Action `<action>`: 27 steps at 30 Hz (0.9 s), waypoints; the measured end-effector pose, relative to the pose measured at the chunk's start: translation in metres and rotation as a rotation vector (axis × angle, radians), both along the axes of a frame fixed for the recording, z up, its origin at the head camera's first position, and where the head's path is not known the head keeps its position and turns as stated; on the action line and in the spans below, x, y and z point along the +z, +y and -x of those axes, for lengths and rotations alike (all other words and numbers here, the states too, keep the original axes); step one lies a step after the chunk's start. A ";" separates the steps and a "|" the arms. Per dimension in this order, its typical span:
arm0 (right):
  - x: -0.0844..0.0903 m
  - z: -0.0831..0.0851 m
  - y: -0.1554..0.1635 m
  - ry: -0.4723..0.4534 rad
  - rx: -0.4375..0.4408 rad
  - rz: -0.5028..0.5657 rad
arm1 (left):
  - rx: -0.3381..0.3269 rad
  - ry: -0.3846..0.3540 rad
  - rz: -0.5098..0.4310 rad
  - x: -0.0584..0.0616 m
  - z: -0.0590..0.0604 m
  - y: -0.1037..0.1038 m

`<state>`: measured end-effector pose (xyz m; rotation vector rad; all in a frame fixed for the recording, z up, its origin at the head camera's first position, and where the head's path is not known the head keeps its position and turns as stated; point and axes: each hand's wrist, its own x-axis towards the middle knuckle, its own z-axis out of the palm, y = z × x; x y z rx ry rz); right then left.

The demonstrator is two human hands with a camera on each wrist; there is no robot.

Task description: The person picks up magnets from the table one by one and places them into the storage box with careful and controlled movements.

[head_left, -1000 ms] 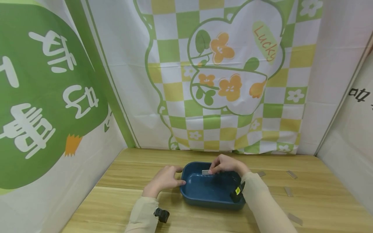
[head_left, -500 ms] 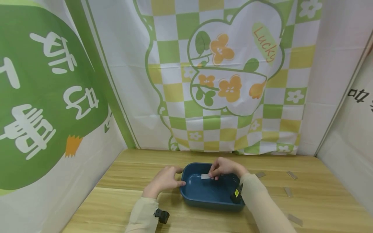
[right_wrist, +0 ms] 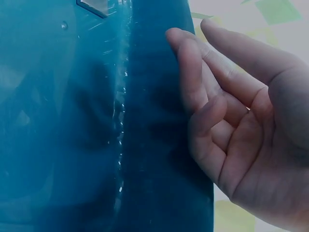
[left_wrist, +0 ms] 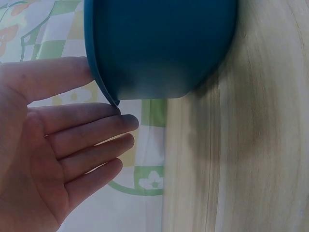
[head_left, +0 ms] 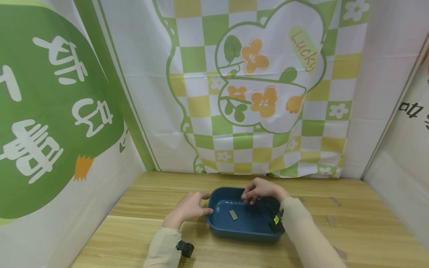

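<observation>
A dark blue rectangular basin (head_left: pixel 246 233) stands on the wooden table. Inside it, on the bottom left of centre, lies a small flat grey rectangular piece (head_left: pixel 233 214); one corner of this piece (right_wrist: pixel 94 6) shows at the top of the right wrist view. My left hand (head_left: pixel 190 205) touches the basin's left end, its thumb and index finger at the rim and the other fingers extended below in the left wrist view. Over the far right part of the basin hovers my right hand (head_left: pixel 259 190), its fingers loosely bent with nothing between them.
Several similar grey pieces lie on the table right of the basin, among them one piece (head_left: pixel 334 201) towards the back and another (head_left: pixel 331 220) nearer. My right forearm partly covers two others. A patterned cloth (head_left: pixel 241 149) hangs behind the table (head_left: pixel 134 230).
My right hand has let go of the grey piece, which now lies on the basin's bottom. That hand has since risen slightly and drawn to the right. The left hand keeps its place.
</observation>
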<state>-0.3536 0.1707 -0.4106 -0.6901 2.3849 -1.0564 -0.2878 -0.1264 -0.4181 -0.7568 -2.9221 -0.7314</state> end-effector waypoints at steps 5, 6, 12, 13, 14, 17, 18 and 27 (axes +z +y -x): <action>0.003 -0.001 0.003 -0.014 -0.004 0.001 | 0.004 0.002 0.001 0.000 0.000 0.000; 0.004 -0.002 0.003 -0.013 -0.004 0.001 | 0.004 0.000 -0.001 0.000 0.000 0.000; 0.010 -0.005 0.008 0.013 -0.006 -0.008 | 0.002 -0.010 -0.007 0.000 0.000 0.000; 0.011 -0.005 0.009 0.018 -0.005 -0.011 | 0.000 -0.013 -0.009 0.000 0.000 -0.001; 0.012 -0.006 0.010 0.020 -0.006 -0.012 | -0.001 -0.015 -0.012 0.000 0.000 -0.001; 0.014 -0.007 0.013 0.025 -0.009 -0.017 | -0.004 -0.016 -0.012 0.000 0.000 -0.001; 0.015 -0.008 0.014 0.027 -0.010 -0.018 | -0.005 -0.016 -0.013 0.000 0.000 -0.001; 0.021 -0.015 0.024 0.068 -0.011 -0.038 | -0.009 -0.013 -0.022 0.001 0.000 -0.001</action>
